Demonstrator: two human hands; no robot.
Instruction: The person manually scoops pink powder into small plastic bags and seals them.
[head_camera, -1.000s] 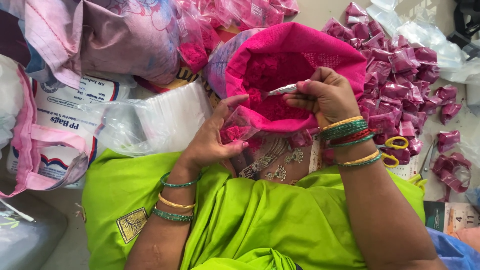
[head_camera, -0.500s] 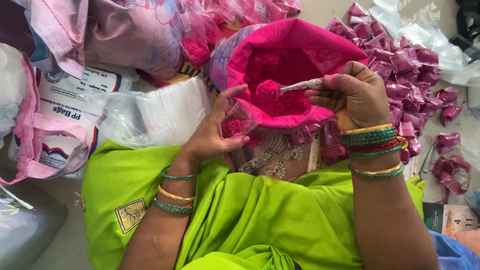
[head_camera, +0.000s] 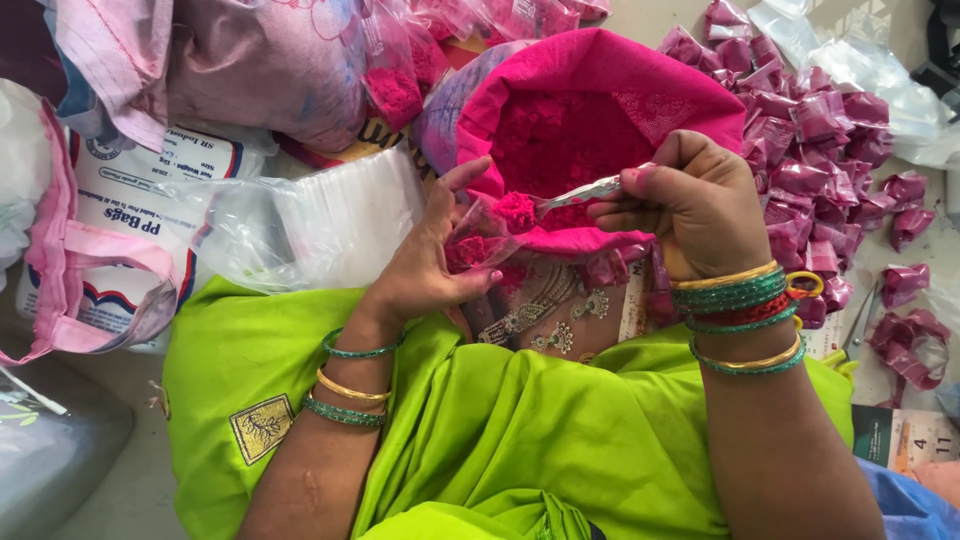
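Right hand (head_camera: 690, 205) pinches the spoon (head_camera: 575, 192) level, so its heap of pink powder (head_camera: 517, 210) stays on, right over the pouch (head_camera: 470, 245); left hand (head_camera: 425, 260) holds that pouch with fingers spread, mouth open (big pink sack (head_camera: 600, 70) just behind).

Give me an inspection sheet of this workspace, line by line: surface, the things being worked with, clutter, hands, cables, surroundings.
Surface: pale floor, mostly covered.
Job's things: metal spoon heaped with pink powder, over a small clear pouch; open pink sack of powder behind.
Clutter: pile of filled pink packets; stack of empty clear bags.
Hands: left hand holds the pouch open; right hand grips the spoon.
Cables: nothing seen.
Surroundings: green cloth over the lap; printed white bag at left; scissors at right.
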